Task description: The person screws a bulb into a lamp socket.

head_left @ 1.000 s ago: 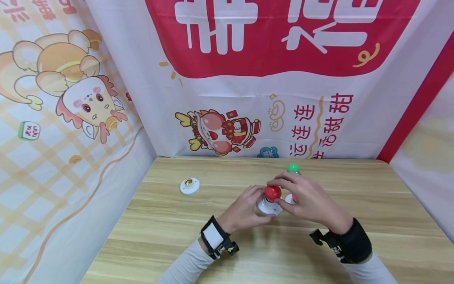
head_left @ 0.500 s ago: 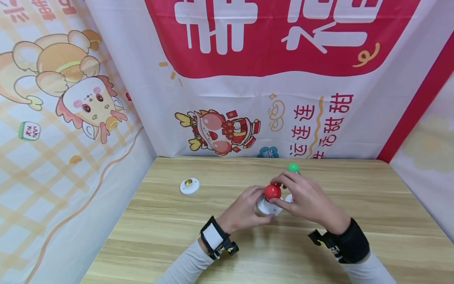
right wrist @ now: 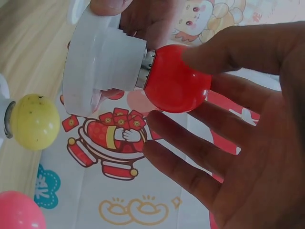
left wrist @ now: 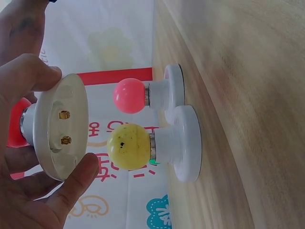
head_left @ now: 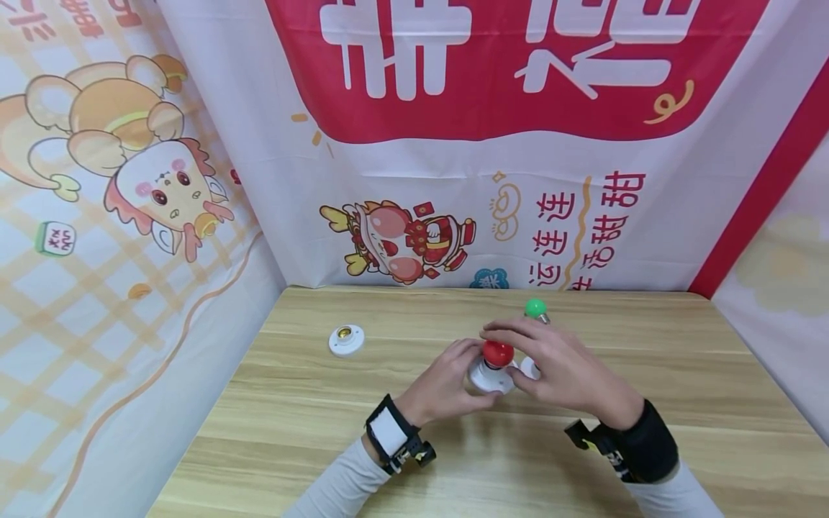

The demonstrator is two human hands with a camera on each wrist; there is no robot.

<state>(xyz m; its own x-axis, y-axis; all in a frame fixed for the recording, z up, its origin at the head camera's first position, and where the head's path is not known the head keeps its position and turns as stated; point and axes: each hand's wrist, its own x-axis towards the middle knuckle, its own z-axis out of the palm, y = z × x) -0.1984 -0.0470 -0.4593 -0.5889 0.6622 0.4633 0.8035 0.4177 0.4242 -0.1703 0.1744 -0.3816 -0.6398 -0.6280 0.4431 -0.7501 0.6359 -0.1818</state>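
Observation:
My left hand (head_left: 443, 385) holds a white round lamp socket (left wrist: 62, 126) by its rim, raised off the table. Two brass screws show on the socket's underside in the left wrist view. A red bulb (right wrist: 177, 78) sits in this socket, with part of its metal cap visible. Around the bulb is my right hand (head_left: 560, 363), its thumb on the near side and its index finger behind. The other right fingers (right wrist: 190, 148) spread away from the bulb. Below the hands, a yellow bulb (left wrist: 128, 147) and a pink bulb (left wrist: 129, 96) stand in white sockets on the table.
A white socket (head_left: 346, 339) with no bulb lies at the left of the wooden table (head_left: 278, 432). A green bulb (head_left: 535, 309) with a bare metal cap is behind my right hand. Printed cloth (head_left: 414, 165) hangs along the table's back edge.
My right fingers drew back on the red bulb half a second ago, then reached forward over it again. My left hand and the socket stay in place.

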